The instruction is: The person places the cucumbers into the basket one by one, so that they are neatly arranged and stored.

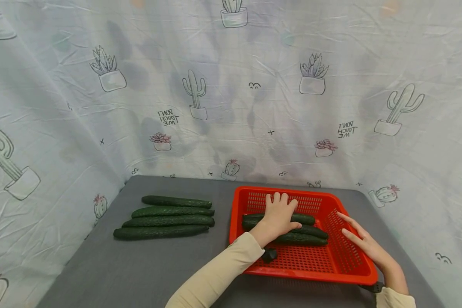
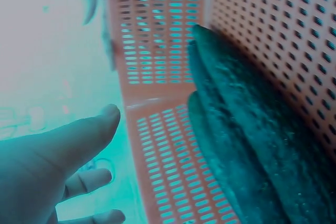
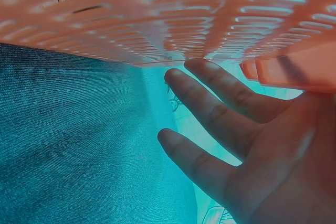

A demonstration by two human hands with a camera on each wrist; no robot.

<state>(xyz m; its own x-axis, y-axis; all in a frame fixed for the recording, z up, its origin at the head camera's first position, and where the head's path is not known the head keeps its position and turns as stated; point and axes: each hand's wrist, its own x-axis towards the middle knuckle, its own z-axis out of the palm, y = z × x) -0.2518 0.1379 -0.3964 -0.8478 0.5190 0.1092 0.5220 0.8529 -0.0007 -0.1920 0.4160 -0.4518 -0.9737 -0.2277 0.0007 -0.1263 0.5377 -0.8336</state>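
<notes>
My left hand [image 1: 279, 216] is over the red plastic basket [image 1: 292, 273], its fingers spread above the cucumbers [image 1: 308, 238] inside. In the left wrist view the same hand [image 2: 58, 161] has straight fingers and nothing in its grasp, with the cucumbers [image 2: 236, 124] lying side by side along the basket wall. At the basket's right side is my right hand [image 1: 365, 246], fingers extended near the rim. The right wrist view shows this hand [image 3: 252, 135] with separated fingers beside and under the slotted basket wall [image 3: 199, 30]; whether the fingertips touch it I cannot tell.
Several more cucumbers [image 1: 167, 221] lie in a row on the grey table [image 1: 158, 273], left of the basket. A dark object [image 1: 269, 255] shows at my left wrist. A curtain with cactus prints [image 1: 231, 107] hangs behind the table and at both sides.
</notes>
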